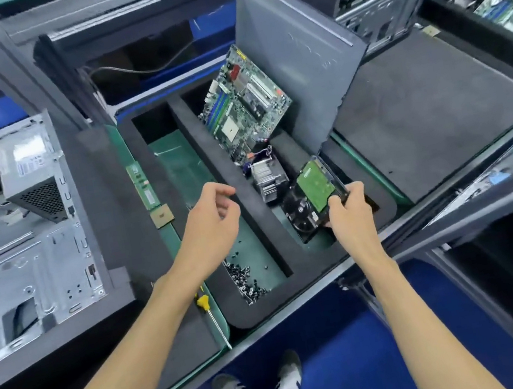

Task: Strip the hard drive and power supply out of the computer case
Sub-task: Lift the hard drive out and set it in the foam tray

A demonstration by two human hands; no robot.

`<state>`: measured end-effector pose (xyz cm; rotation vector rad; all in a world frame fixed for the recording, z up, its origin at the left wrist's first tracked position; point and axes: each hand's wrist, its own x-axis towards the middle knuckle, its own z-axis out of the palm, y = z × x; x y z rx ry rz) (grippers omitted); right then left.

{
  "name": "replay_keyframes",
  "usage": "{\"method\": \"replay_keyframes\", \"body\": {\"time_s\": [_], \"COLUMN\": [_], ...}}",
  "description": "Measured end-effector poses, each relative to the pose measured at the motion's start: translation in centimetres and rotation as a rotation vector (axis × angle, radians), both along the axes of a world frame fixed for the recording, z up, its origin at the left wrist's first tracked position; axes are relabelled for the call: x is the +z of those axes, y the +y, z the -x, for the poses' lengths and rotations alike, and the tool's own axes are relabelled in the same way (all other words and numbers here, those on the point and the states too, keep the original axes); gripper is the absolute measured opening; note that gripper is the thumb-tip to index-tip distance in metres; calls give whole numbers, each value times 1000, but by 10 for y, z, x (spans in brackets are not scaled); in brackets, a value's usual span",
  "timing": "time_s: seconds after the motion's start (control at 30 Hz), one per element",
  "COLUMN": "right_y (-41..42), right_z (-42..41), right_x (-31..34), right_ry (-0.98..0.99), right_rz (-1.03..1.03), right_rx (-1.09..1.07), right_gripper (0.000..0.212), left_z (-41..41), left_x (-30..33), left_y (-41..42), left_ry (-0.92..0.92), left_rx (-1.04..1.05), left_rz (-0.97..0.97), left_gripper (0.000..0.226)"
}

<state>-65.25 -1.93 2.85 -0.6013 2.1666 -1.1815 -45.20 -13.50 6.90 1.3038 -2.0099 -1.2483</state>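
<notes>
My right hand grips the near end of the hard drive, green circuit board facing up, held tilted over the right compartment of the black foam tray. Below it in that compartment lie a black fan and a finned heatsink. My left hand hovers over the tray's middle compartment, fingers loosely curled and holding nothing. The open computer case lies at the left, with the grey power supply still sitting in it.
A motherboard leans at the back of the tray. Loose screws pile in the middle compartment. A yellow-handled screwdriver, a RAM stick and a CPU chip lie left of the tray. A grey case panel stands upright; more cases sit behind.
</notes>
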Motion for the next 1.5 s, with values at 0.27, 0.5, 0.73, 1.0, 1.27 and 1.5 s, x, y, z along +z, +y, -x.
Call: {"method": "replay_keyframes", "body": {"time_s": [0.27, 0.5, 0.73, 1.0, 1.27, 1.5], "right_y": [-26, -32, -28, -26, -48, -82], "right_z": [-12, -12, -2, 5, -26, -98], "right_x": [-34, -47, -49, -45, 1, 53], "right_ry": [-70, -40, 540, 606, 518, 503], "right_rz": [-93, -103, -270, -311, 72, 349], "right_rx": [86, 132, 200, 142, 172, 317], "right_gripper": [14, 11, 36, 44, 24, 18], "left_z": [20, 26, 32, 25, 2, -49], "left_x": [-18, -30, -35, -33, 0, 55], "left_y": [-11, -19, -19, -16, -7, 2], "left_ry": [-61, -89, -141, -187, -88, 64], "left_rx": [-9, -23, -47, -62, -40, 59], "left_rz": [-41, -62, -89, -72, 12, 127], "left_gripper": [16, 17, 18, 17, 15, 16]}}
